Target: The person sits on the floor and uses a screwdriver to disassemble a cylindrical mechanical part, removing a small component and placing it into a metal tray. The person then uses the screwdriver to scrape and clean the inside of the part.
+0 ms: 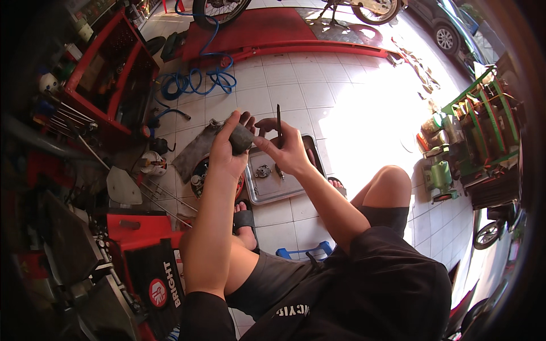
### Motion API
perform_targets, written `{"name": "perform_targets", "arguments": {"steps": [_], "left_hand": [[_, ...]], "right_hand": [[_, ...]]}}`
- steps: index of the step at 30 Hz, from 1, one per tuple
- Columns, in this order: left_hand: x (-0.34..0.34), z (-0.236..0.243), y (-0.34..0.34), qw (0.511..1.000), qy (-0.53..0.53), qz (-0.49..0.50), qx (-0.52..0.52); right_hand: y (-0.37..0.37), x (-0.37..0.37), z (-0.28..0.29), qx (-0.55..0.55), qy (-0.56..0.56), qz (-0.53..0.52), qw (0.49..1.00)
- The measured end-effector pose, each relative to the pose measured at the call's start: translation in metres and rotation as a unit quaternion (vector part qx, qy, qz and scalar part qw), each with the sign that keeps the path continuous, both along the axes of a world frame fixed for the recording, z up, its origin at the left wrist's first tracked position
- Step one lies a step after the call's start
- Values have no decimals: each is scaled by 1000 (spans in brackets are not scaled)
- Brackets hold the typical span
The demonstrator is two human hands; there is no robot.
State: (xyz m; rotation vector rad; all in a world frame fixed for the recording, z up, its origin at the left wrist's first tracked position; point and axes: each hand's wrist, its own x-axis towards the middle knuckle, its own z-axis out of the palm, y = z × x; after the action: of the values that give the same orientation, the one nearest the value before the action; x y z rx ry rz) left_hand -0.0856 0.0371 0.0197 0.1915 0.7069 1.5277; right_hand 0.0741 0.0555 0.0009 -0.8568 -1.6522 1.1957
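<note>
One black shirt (pixel 364 278) bears white lettering (pixel 292 311); one black panel (pixel 147 264) likewise, plus one red emblem (pixel 157 292); the left hand (pixel 226 150) grasps one dark cylindrical part (pixel 243 139) near one metal tray (pixel 270 188) (at least two small metal parts (pixel 263 170) inside); the right hand (pixel 290 150) holds one slim dark tool (pixel 278 116); beyond sits one red platform (pixel 256 33).

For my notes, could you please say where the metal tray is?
The metal tray lies on the floor near the head view's centre, right of the red container, partly behind the right hand.
</note>
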Motion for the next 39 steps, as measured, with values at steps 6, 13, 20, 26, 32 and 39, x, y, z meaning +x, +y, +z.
{"name": "perform_targets", "arguments": {"steps": [6,13,20,26,32,39], "left_hand": [[13,4,-9,991,-23,-53,120],[14,5,-13,980,4,-87,179],[9,-14,-17,993,15,-58,103],[28,-20,-13,960,252,-118,-36],[39,-19,-11,940,322,-76,-82],[30,1,-10,845,529,-80,-9]], "right_hand": [[-30,-12,18,74,-22,-126,989],[-35,4,42,91,-97,-152,979],[-21,-4,-6,38,6,-127,991],[7,12,-23,-61,-45,-155,985],[85,37,-102,-173,-357,-136,908],[115,72,-233,-208,-567,-5,797]]}}
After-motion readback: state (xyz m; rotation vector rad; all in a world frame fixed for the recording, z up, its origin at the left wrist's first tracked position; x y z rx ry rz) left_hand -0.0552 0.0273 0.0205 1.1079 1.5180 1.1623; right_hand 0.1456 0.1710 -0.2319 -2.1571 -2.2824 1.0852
